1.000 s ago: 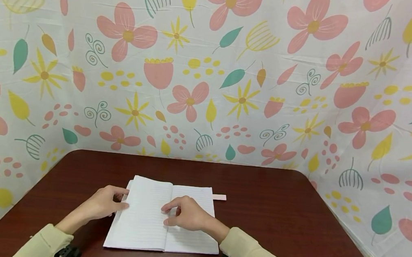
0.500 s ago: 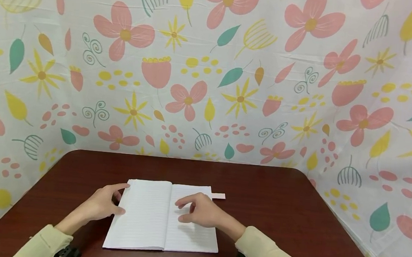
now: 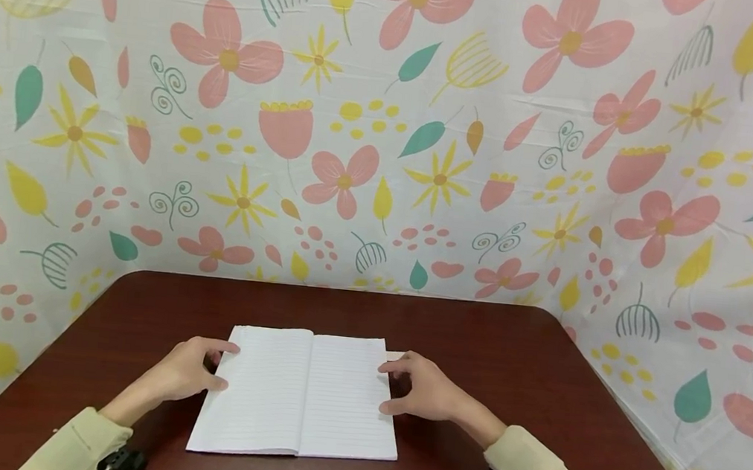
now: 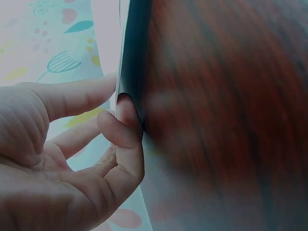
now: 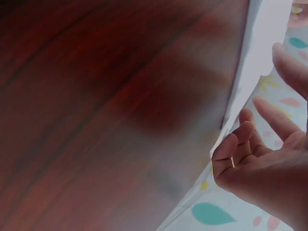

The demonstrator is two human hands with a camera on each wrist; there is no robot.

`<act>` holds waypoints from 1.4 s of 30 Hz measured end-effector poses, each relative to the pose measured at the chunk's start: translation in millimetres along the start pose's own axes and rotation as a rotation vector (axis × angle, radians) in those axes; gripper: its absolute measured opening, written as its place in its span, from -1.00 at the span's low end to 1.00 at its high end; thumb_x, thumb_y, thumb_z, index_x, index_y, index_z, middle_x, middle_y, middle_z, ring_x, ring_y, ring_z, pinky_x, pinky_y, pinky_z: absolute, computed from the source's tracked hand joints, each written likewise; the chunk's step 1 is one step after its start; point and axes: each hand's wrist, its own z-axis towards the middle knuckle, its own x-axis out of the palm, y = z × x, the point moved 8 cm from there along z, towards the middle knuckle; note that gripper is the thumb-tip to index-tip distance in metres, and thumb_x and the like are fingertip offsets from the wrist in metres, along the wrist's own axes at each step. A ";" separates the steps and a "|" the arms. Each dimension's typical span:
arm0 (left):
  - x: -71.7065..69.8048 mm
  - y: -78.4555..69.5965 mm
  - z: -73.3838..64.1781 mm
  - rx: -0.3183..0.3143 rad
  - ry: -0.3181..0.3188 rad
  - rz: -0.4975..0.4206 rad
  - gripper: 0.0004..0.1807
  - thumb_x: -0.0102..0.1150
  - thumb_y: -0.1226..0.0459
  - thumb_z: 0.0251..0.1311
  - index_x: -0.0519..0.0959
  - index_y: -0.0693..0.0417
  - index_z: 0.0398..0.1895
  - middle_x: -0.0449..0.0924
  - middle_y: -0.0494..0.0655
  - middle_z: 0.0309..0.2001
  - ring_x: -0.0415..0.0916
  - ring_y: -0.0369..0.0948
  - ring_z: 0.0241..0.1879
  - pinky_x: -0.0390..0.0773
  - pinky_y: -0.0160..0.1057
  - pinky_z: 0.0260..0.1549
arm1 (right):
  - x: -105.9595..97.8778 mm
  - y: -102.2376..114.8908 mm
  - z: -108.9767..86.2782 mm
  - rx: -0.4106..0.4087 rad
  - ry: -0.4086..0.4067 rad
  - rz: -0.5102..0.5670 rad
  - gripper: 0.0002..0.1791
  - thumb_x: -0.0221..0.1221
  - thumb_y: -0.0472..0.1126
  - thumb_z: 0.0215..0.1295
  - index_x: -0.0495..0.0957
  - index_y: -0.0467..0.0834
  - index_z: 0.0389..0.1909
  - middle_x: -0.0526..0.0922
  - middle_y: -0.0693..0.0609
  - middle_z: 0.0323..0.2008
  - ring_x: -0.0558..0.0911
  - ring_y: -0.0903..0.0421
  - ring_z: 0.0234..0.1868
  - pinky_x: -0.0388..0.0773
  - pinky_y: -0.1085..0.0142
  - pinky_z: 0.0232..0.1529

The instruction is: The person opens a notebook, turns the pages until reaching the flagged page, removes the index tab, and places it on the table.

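An open notebook [image 3: 268, 397] with white lined pages lies on the dark brown table in the head view. At its left edge my left hand [image 3: 183, 370] pinches the cover and pages; in the left wrist view a curled finger [image 4: 127, 115] tucks under the dark cover while the thumb lies over the page side. My right hand [image 3: 430, 393] is at the notebook's right edge, thumb and index finger spread apart. In the right wrist view that hand [image 5: 269, 161] has its lower fingers bent beside the notebook's edge [image 5: 250, 62], and no firm grip shows.
A pale tab [image 3: 394, 356] sticks out past the notebook's upper right edge, partly behind my right hand. The brown table [image 3: 506, 366] reaches back to a curtain [image 3: 374, 265] printed with flowers and leaves.
My right hand has moved right, from the notebook's middle across the right page to its right edge. The raised left page has settled flat. My left hand stays at the left edge.
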 end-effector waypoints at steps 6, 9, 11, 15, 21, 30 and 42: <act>-1.2 -2.8 -0.8 0.015 -0.005 -0.006 -0.42 0.56 0.50 0.03 0.67 0.25 0.20 0.49 0.05 -0.19 0.36 -0.10 -0.42 0.45 -0.13 -0.40 | -2.4 -10.1 -9.0 0.000 0.023 -0.014 -0.25 0.58 -0.03 0.13 0.62 -0.26 0.30 0.52 -0.09 -0.07 0.51 -0.06 -0.05 0.44 0.16 -0.17; -0.8 -2.6 -0.9 0.015 -0.003 -0.009 -0.43 0.56 0.50 0.03 0.67 0.25 0.20 0.49 0.05 -0.19 0.35 -0.10 -0.42 0.44 -0.13 -0.39 | -1.5 -12.2 -10.8 -0.001 0.030 -0.007 -0.26 0.58 -0.03 0.12 0.62 -0.25 0.30 0.51 -0.08 -0.08 0.52 -0.06 -0.04 0.47 0.15 -0.13; -0.2 -2.4 -0.8 0.017 0.000 -0.009 -0.43 0.56 0.50 0.04 0.67 0.25 0.20 0.49 0.05 -0.19 0.36 -0.10 -0.41 0.45 -0.13 -0.39 | -0.5 -12.8 -11.4 -0.004 0.032 -0.003 -0.27 0.58 -0.03 0.12 0.64 -0.24 0.28 0.51 -0.09 -0.08 0.52 -0.06 -0.03 0.48 0.14 -0.11; -0.5 -2.4 -0.5 0.020 -0.002 -0.010 -0.43 0.56 0.50 0.04 0.68 0.26 0.19 0.49 0.04 -0.19 0.36 -0.10 -0.38 0.45 -0.13 -0.38 | 0.6 -12.5 -11.5 -0.010 0.022 0.006 -0.27 0.60 -0.05 0.10 0.64 -0.26 0.27 0.50 -0.10 -0.08 0.51 -0.07 -0.05 0.48 0.16 -0.12; -1.7 -3.4 -0.8 0.028 -0.007 -0.011 -0.44 0.57 0.50 0.02 0.69 0.25 0.17 0.48 0.03 -0.21 0.38 -0.08 -0.31 0.47 -0.13 -0.37 | 1.9 -10.8 -11.2 -0.005 0.023 0.000 -0.21 0.62 -0.05 0.06 0.62 -0.27 0.30 0.48 -0.12 -0.07 0.47 -0.04 -0.10 0.43 0.18 -0.15; -1.6 -4.6 -0.8 0.026 -0.001 0.000 -0.43 0.57 0.50 0.02 0.69 0.25 0.18 0.50 0.03 -0.18 0.41 -0.07 -0.28 0.50 -0.13 -0.36 | 4.4 -10.3 -10.7 -0.007 0.028 -0.025 -0.20 0.63 -0.05 0.05 0.62 -0.28 0.30 0.46 -0.08 -0.12 0.43 -0.02 -0.18 0.38 0.22 -0.23; -1.4 -3.6 0.2 0.022 0.005 0.007 -0.43 0.57 0.49 0.03 0.69 0.23 0.19 0.49 0.03 -0.18 0.41 -0.06 -0.26 0.49 -0.13 -0.36 | 6.2 -10.1 -8.8 -0.006 0.017 -0.045 -0.21 0.64 -0.04 0.02 0.64 -0.27 0.28 0.48 -0.07 -0.11 0.45 0.00 -0.17 0.42 0.22 -0.20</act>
